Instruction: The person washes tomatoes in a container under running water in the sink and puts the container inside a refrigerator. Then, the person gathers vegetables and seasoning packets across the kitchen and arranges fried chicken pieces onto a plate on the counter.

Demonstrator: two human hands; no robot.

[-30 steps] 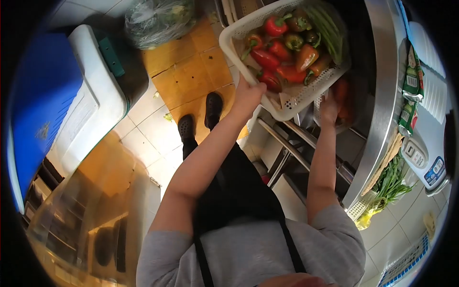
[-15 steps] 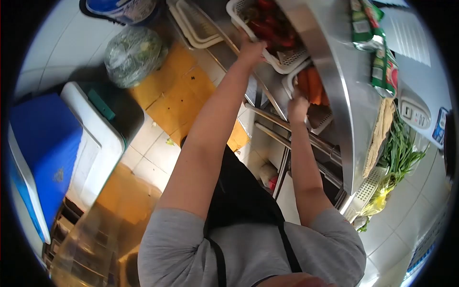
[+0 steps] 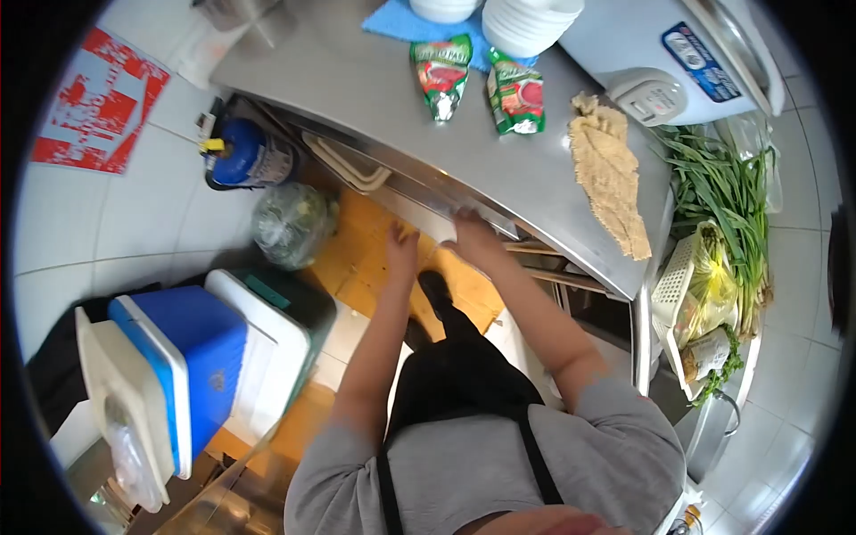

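Note:
My left hand point(image 3: 402, 251) is raised over the orange floor mat, fingers apart and holding nothing. To its right, my right hand point(image 3: 474, 239) is by the front edge of the steel counter point(image 3: 535, 183), fingers spread with nothing in them. Under the counter edge, a pale tray point(image 3: 343, 165) shows on the lower shelf. Two green and red pouches point(image 3: 441, 76) and a tan cloth point(image 3: 608, 174) lie on the counter top.
White bowls point(image 3: 530, 22) and a large white appliance point(image 3: 651, 67) stand at the back. Green vegetables in a white basket point(image 3: 675, 281) are at right. A bagged bundle point(image 3: 292, 225), blue cylinder point(image 3: 245, 152) and blue cooler point(image 3: 201, 357) are at left.
Both hands have let go of the white baskets of peppers and carrots and drawn back from the shelf. The view has swung, so the counter top now shows and the baskets do not.

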